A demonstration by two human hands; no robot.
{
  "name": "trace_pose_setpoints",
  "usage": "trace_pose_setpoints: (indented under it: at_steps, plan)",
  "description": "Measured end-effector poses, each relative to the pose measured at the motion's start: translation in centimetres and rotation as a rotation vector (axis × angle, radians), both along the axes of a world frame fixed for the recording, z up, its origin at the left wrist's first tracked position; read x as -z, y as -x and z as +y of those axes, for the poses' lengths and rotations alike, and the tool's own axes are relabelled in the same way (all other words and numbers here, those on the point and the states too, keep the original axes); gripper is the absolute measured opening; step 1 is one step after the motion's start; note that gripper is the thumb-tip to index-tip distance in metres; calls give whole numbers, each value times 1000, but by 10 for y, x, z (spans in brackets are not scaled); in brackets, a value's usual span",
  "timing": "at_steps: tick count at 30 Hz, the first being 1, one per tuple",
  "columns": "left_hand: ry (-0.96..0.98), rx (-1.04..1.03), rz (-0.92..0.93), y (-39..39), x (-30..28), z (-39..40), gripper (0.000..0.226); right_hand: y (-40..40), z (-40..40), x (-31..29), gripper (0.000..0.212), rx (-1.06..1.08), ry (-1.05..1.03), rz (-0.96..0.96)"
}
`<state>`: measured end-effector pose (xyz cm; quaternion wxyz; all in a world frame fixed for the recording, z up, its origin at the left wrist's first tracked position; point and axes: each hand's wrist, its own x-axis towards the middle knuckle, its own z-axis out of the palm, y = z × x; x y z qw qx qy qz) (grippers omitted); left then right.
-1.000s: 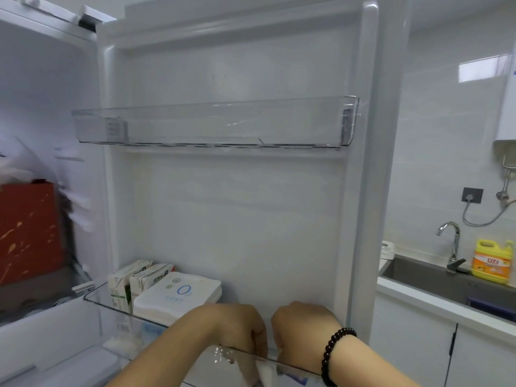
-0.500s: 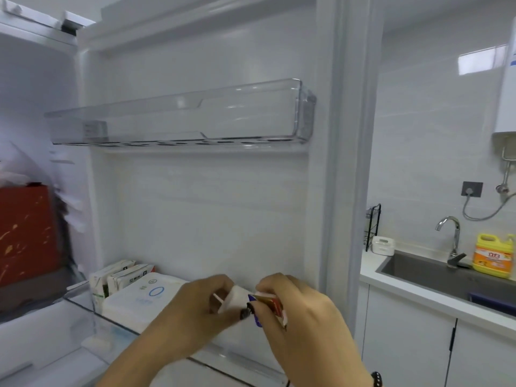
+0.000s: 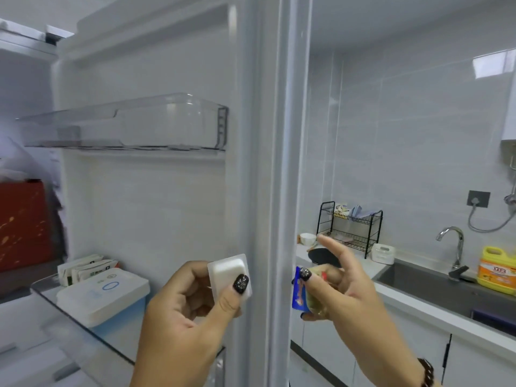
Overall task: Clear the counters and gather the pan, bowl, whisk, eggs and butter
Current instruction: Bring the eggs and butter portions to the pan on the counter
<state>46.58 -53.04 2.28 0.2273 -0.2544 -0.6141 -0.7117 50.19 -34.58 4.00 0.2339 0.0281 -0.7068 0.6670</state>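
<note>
The person stands at an open fridge door (image 3: 173, 191). The left hand (image 3: 184, 311) pinches a small white butter tub (image 3: 227, 270) between thumb and curled fingers, holding it up in front of the door's inner edge. The right hand (image 3: 343, 286) pinches a second butter portion (image 3: 303, 291), with a blue wrapper and yellow showing, between thumb and middle fingers, while its index finger points up and away. The two portions are apart, one on each side of the door's edge.

In the lower door shelf (image 3: 83, 328) sit a white box (image 3: 103, 297) with a blue ring mark and some cartons (image 3: 83, 268) just behind it. The clear upper door bin (image 3: 139, 127) hangs above.

To the right, on the counter (image 3: 418, 311), a black dish rack (image 3: 350, 227) stands by the wall, with a white bowl (image 3: 307, 238) beside it and a dark round pan (image 3: 324, 256) partly hidden behind the right hand. Further right are the sink (image 3: 435, 286), the tap (image 3: 453, 244) and a yellow soap bottle (image 3: 497, 270).
</note>
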Motion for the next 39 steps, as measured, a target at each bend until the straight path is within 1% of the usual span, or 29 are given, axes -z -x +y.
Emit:
trace_pose_setpoints:
  at_steps: [1, 3, 4, 6, 8, 11, 15, 17, 19, 23, 26, 28, 29, 32, 35, 36, 38, 39]
  plan:
    - [-2, -8, 3, -6, 0, 7, 42, 5, 8, 3, 54, -38, -17, -84]
    - [9, -21, -4, -14, 2, 20, 36, 12, 18, 9, 59, -131, -57, -225]
    - [21, -29, -8, -16, 4, 24, 35, 16, 20, 12, 57, -178, -78, -287]
    - [52, -56, -24, -23, 8, 34, 36, 21, 25, 17, 46, -250, -117, -367]
    - [65, -72, -53, -32, 8, 40, 32, 24, 28, 21, 46, -282, -182, -391]
    - [80, -87, -80, -45, 6, 47, 23, 21, 29, 25, 53, -316, -307, -353]
    - [93, -97, -69, -65, 0, 55, 29, 6, 29, 28, 41, -473, -398, -290]
    - [82, -105, -45, -72, -2, 57, 31, -3, 27, 30, 35, -538, -363, -252]
    - [72, -105, -42, -74, -2, 59, 28, -10, 24, 31, 30, -560, -299, -200]
    - [42, -102, -86, -76, 1, 61, 22, -16, 28, 33, 15, -438, -184, -106]
    - [31, -176, -79, -69, 4, 52, 27, -18, 32, 28, 7, -366, -80, -85]
    - [10, -259, -92, -61, 7, 38, 25, -19, 33, 25, 6, -334, -22, -79]
    - [-9, -303, -96, -55, 10, 30, 22, -19, 32, 24, 5, -322, 2, -77]
    - [-54, -452, -107, -42, 19, -1, 25, -18, 26, 24, 6, -299, 57, -97]
    - [-40, -605, -137, -37, 24, -30, 43, -12, 12, 26, 13, -294, 85, -132]
    - [-41, -645, -143, -36, 25, -37, 41, -10, 7, 26, 17, -303, 95, -140]
    - [-49, -694, -136, -35, 24, -49, 22, -5, -7, 28, 28, -332, 101, -154]
    - [-29, -734, -123, -34, 24, -55, 17, -2, -16, 28, 33, -348, 99, -161]
